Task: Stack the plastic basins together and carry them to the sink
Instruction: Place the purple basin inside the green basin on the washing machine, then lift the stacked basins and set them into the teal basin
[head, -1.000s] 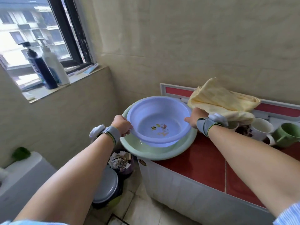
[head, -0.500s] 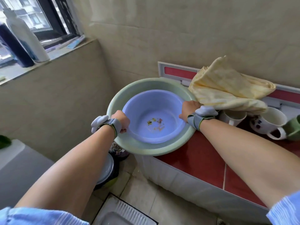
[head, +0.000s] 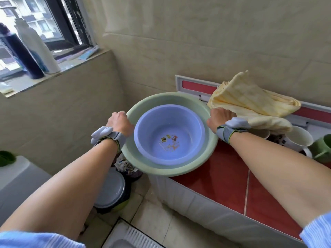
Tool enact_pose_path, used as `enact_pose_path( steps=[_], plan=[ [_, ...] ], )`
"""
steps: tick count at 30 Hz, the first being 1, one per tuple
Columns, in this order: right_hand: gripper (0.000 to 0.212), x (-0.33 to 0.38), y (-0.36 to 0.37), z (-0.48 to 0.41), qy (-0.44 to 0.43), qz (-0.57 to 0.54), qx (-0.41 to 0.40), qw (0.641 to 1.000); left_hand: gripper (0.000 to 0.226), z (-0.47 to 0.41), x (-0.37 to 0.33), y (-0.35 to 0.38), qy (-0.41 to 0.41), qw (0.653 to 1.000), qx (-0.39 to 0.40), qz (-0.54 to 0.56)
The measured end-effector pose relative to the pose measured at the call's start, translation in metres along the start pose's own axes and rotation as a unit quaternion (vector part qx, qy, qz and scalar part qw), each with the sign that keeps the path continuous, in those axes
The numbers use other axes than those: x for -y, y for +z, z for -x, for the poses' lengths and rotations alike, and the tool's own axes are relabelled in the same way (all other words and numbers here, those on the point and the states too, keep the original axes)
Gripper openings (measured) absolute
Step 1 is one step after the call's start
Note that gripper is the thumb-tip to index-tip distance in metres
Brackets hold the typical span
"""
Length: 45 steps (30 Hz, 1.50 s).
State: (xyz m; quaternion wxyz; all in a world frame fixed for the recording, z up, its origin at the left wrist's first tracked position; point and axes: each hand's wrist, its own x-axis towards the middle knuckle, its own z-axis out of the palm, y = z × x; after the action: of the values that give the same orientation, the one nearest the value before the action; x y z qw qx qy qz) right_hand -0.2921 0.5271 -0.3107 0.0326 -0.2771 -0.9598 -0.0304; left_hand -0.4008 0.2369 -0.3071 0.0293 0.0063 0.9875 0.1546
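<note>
Two bottles [head: 32,51] stand on the window sill [head: 59,72] at far left, out of the way. Below them, a lidded bin [head: 109,190] sits on the floor by the cabinet. The left hand [head: 119,122] is clenched on the left rim of the green basin [head: 172,170]. The purple basin [head: 170,135] sits nested inside the green one, fully seated. A second ago the purple one was held up by its own rim, tilted above the green; now both hands have shifted out to the green rim. So stacking looks done, and carrying is next. The stack overhangs the left edge of the red counter [head: 232,176]; whether it is lifted clear or resting there is hard to tell from this angle. The right hand [head: 220,116] grips the right rim, fingers hidden under it, probably curled. It touches the yellow cloth [head: 250,101] draped just beside the basin, so the cloth may drag on the lift. White mugs [head: 297,138] and a green mug [head: 322,149] sit at far right. No sink in view; the person will need to turn.
</note>
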Motion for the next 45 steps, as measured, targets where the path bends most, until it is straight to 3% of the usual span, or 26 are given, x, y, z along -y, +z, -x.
enact_pose_path(
  steps=[3, 8, 13, 22, 29, 35, 45],
  plan=[
    [0.027, -0.011, 0.003, 0.002, 0.068, -0.031, 0.030, 0.997, 0.043, -0.004, 0.015, 0.003, -0.044, 0.999, 0.010, 0.010],
    [0.028, -0.015, 0.021, 0.013, 0.145, -0.161, 0.139, 0.966, 0.035, -0.003, 0.043, 0.017, -0.111, 0.972, 0.101, 0.183],
    [0.040, -0.018, 0.025, 0.024, 0.166, -0.256, 0.139, 0.942, 0.018, -0.005, 0.061, 0.020, -0.147, 0.923, 0.144, 0.326],
    [0.050, -0.028, -0.018, 0.067, 0.186, -0.287, 0.100, 0.934, 0.004, 0.025, 0.064, -0.016, -0.106, 0.916, 0.104, 0.373],
    [0.045, -0.045, -0.058, 0.122, 0.183, -0.320, 0.078, 0.926, 0.005, 0.070, 0.069, -0.059, -0.066, 0.914, 0.057, 0.396],
    [0.048, -0.067, -0.082, 0.212, 0.179, -0.313, 0.032, 0.932, 0.009, 0.154, 0.083, -0.087, -0.029, 0.909, 0.042, 0.413],
    [0.053, -0.115, -0.122, 0.397, 0.215, -0.303, 0.027, 0.928, 0.014, 0.306, 0.122, -0.116, 0.009, 0.908, 0.089, 0.409]
  ],
)
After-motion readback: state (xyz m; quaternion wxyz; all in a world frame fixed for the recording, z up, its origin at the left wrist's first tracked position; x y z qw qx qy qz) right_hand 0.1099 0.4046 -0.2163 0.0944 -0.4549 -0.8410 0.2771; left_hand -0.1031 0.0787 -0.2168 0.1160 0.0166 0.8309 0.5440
